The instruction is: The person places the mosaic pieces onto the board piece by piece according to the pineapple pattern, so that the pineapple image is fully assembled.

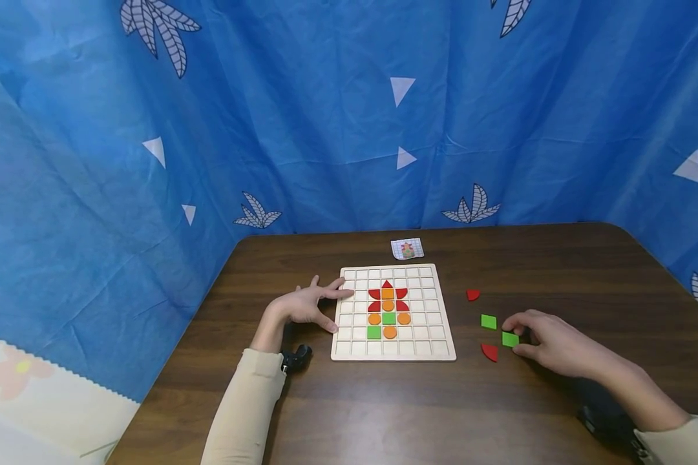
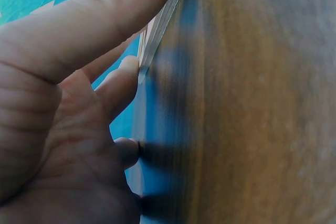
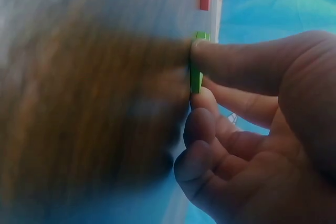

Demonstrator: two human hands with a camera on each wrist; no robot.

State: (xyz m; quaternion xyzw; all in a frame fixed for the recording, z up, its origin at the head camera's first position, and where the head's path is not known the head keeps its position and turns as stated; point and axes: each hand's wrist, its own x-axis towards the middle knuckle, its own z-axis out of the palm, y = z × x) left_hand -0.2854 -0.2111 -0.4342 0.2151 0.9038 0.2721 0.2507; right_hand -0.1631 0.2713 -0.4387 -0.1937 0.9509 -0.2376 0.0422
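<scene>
A pale wooden grid board [image 1: 424,350] lies on the table, with red, orange and green pieces forming a pattern in its middle cells. At its left edge rests my left hand [image 1: 307,305], fingers spread, the thumb and fingertips touching the rim. The left wrist view shows the board's edge [image 2: 164,22] beside the thumb. To the right of the board, my right hand [image 1: 558,342] pinches a green square tile [image 1: 510,340] between thumb and fingers, low at the table. That same tile [image 3: 197,77] stands edge-on in the right wrist view.
Near the right hand lie another green square tile [image 1: 488,321], a red quarter-circle piece [image 1: 490,352] and a second red piece [image 1: 472,295]. A small pattern card [image 1: 407,248] lies behind the board. Blue curtain [image 1: 337,129] hangs along the back edge of the brown table [image 1: 384,413].
</scene>
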